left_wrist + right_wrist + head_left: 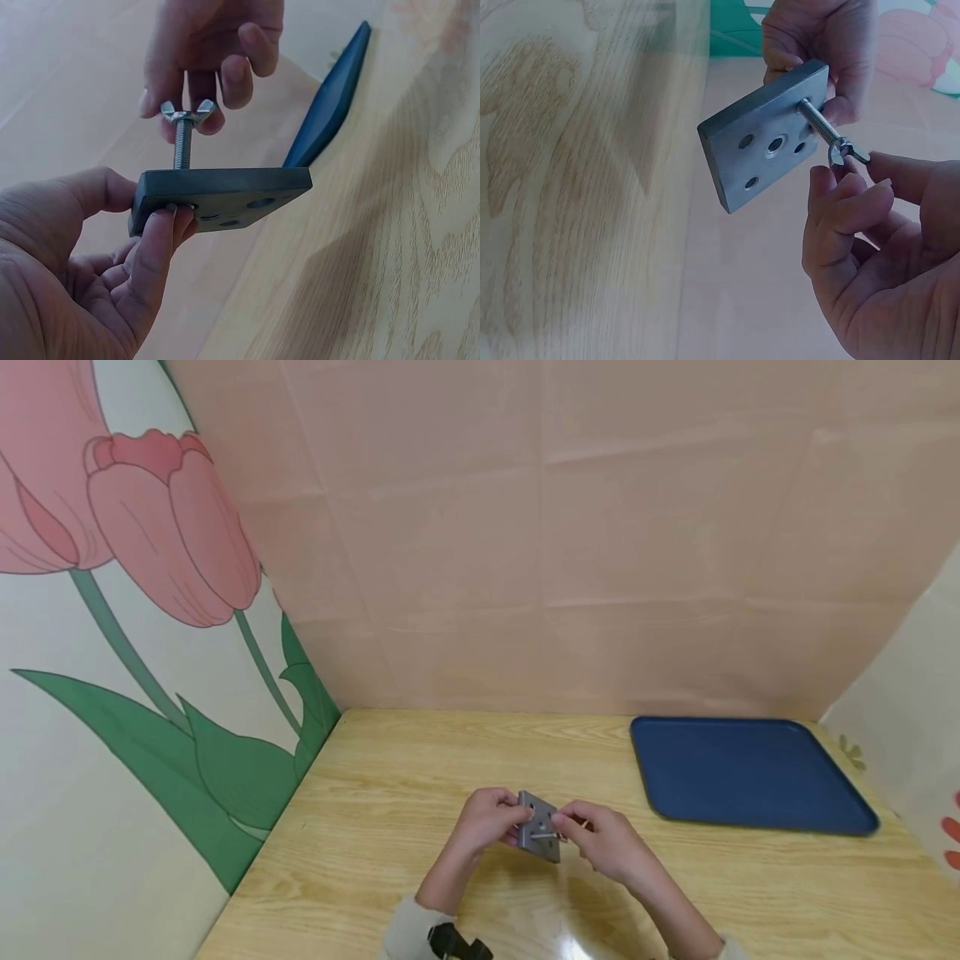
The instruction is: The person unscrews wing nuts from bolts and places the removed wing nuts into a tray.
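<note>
A grey metal plate (724, 165) with several round holes is held up over the table, tilted. My left hand (483, 822) grips it by one edge, thumb on one side and fingers on the other. From a hole near that edge a threaded bolt (819, 121) sticks out of the plate's face. On the bolt's outer end sits a silver wing nut (187, 114), well apart from the plate. My right hand (607, 842) pinches the wing nut between thumb and fingers. The left fingertips (159, 229) press beneath the plate, hiding the bolt's other end.
A blue tray (750, 777) lies at the back right of the wooden table (360, 827). Behind the table hangs a pinkish-beige cloth (540, 568). The left wall (67, 793) bears painted tulips. A black strap (456, 941) shows at my left sleeve.
</note>
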`<state>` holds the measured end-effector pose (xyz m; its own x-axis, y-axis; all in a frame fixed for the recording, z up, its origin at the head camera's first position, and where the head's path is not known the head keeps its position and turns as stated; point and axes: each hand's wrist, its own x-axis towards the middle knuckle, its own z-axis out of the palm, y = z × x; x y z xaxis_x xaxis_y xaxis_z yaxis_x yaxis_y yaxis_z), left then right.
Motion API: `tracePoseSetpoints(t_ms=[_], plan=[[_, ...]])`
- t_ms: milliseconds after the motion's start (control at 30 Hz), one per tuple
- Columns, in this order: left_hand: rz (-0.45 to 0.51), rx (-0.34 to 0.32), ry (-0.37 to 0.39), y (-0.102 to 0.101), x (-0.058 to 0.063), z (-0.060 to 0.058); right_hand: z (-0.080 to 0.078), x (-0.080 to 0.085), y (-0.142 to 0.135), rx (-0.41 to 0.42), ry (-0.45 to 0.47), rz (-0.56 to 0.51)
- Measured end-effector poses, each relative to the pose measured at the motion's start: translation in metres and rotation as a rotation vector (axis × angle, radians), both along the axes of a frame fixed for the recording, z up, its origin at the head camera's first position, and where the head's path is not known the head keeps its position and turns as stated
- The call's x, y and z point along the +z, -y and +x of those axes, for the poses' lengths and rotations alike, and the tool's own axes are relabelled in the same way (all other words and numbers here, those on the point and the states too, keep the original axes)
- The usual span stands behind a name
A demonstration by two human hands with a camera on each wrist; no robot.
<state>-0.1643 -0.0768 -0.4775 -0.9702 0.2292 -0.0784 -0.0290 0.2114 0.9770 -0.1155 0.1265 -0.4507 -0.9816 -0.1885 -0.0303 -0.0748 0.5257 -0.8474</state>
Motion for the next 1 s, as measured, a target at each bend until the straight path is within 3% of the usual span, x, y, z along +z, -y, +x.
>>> tracePoseSetpoints(t_ms=[567,1000], plan=[[0.005,0.003,0.016,-0.0006,-0.0012,-0.0001,0.0021,-0.0002,-0.0021,0.066,0.049,0.032],[0.026,0.004,0.012,-0.0021,-0.0021,-0.0016,0.0001,-0.0034,-0.0045,0.121,-0.011,0.0]])
